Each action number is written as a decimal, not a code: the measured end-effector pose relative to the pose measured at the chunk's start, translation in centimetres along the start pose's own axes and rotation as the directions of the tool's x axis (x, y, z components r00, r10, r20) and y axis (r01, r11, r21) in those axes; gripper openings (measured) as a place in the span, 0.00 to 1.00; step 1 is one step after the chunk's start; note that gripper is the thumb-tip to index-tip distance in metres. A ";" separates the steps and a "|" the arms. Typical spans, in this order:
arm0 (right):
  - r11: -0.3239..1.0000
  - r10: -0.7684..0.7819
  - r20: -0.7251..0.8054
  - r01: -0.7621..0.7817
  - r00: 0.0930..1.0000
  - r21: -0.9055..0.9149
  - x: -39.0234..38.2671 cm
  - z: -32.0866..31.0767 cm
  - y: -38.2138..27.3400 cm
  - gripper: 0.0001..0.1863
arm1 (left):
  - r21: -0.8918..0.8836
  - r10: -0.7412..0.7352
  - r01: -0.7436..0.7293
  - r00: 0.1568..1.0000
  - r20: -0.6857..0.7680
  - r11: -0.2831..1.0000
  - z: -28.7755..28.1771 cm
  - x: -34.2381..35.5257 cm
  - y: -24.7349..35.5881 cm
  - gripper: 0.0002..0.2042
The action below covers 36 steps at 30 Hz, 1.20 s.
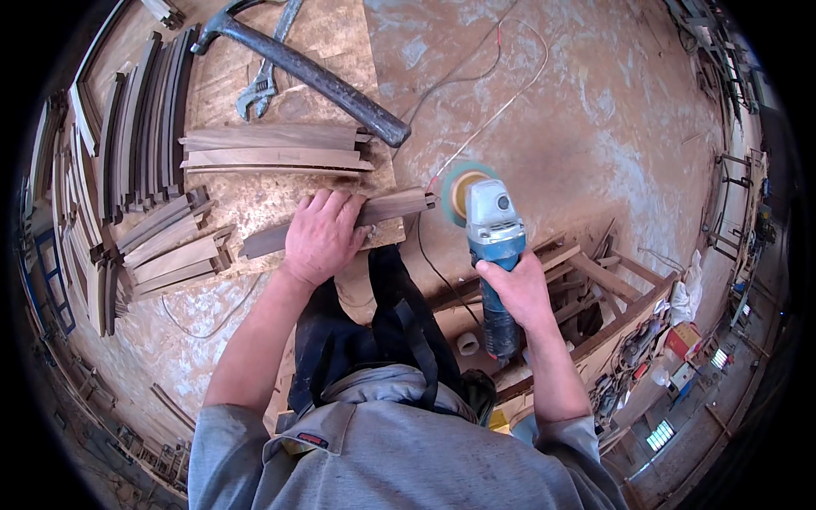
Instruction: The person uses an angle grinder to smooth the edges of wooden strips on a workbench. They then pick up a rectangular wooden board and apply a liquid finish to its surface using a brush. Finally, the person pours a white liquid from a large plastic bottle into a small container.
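My left hand (325,236) is closed over a dark wooden strip (397,204), pressing it against the plywood worktop (289,189) near its front edge. One end of the strip sticks out to the right, over the worktop's edge. In my right hand (517,285) is a blue and grey angle grinder (495,223), gripped round its body. Its round disc (463,192), yellowish with a green rim, sits just right of the strip's end; a small gap seems to lie between them. Just beyond my left hand lie several sanded-looking wooden pieces (272,153) side by side.
A hammer (314,78) and an adjustable wrench (259,89) lie at the worktop's back. Stacks of dark wooden strips (149,127) fill the left, with shorter pieces (183,255) nearer me. A cable (501,89) crosses the floor. A wooden crate of offcuts (595,276) stands right.
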State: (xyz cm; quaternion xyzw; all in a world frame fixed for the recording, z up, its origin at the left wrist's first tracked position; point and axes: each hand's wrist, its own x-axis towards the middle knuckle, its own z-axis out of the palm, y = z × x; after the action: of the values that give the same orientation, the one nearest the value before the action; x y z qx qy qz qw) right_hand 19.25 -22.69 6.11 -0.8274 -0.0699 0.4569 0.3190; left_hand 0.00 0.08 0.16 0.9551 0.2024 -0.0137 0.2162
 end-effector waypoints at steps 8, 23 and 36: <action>0.991 -0.051 -0.037 0.055 0.998 0.124 -1.9 -1.5 0.4 0.24 | -0.025 0.040 -0.034 0.954 0.299 0.999 -1.5 0.8 0.5 0.21; 0.994 -0.094 0.009 0.094 0.996 -0.055 -1.5 -0.2 -0.2 0.26 | 0.103 0.037 -0.030 0.997 -0.066 0.994 0.7 0.0 1.0 0.25; 0.991 -0.075 0.045 0.080 0.996 -0.107 -0.4 0.5 -0.7 0.30 | 0.128 0.048 -0.041 0.997 -0.056 0.991 1.0 0.0 0.6 0.23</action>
State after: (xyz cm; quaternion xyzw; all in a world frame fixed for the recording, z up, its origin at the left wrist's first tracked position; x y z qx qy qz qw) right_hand 18.71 -22.05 6.66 -0.8307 -0.1333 0.4564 0.2896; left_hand 0.35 -0.82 -0.46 0.9712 0.1859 0.0064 0.1491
